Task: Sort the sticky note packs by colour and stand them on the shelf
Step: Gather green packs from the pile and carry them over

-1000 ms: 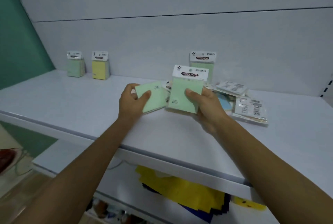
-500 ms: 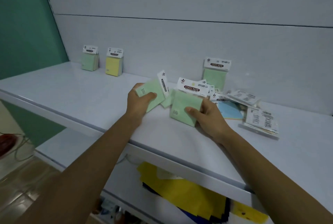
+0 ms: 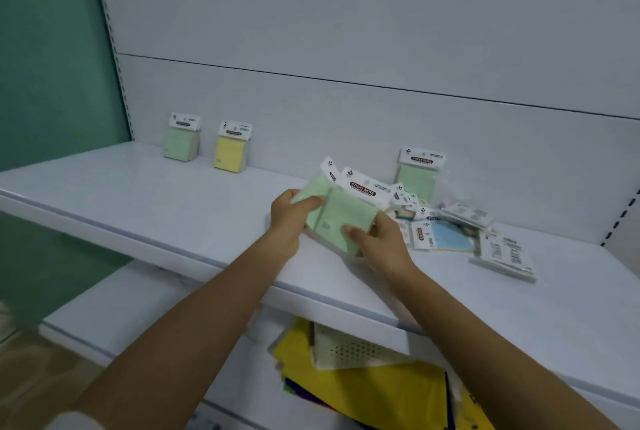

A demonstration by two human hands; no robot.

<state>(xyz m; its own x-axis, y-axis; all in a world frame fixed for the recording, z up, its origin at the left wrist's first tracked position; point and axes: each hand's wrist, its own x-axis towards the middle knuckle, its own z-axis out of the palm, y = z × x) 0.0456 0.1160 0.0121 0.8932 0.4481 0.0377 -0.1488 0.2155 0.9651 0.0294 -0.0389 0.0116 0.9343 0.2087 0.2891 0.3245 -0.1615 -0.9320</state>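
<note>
My left hand (image 3: pixel 289 218) grips a green sticky note pack (image 3: pixel 316 192), thumb across its front. My right hand (image 3: pixel 382 242) grips a second green pack (image 3: pixel 346 218) with a white "STICKY NOTE" header; this pack overlaps the first one just above the white shelf (image 3: pixel 173 208). A green pack (image 3: pixel 181 139) and a yellow pack (image 3: pixel 232 147) stand upright against the back wall at the left. Another green pack (image 3: pixel 419 173) stands behind the loose pile (image 3: pixel 450 232), which holds a blue pack and several face-down packs.
A green wall (image 3: pixel 52 66) bounds the shelf on the left. Perforated uprights run at both shelf ends. On the lower shelf (image 3: pixel 114 312) lie yellow sheets (image 3: pixel 381 391) and a white perforated basket (image 3: pixel 349 350).
My two hands have drawn together, so the two green packs now overlap. The view has swung right and down.
</note>
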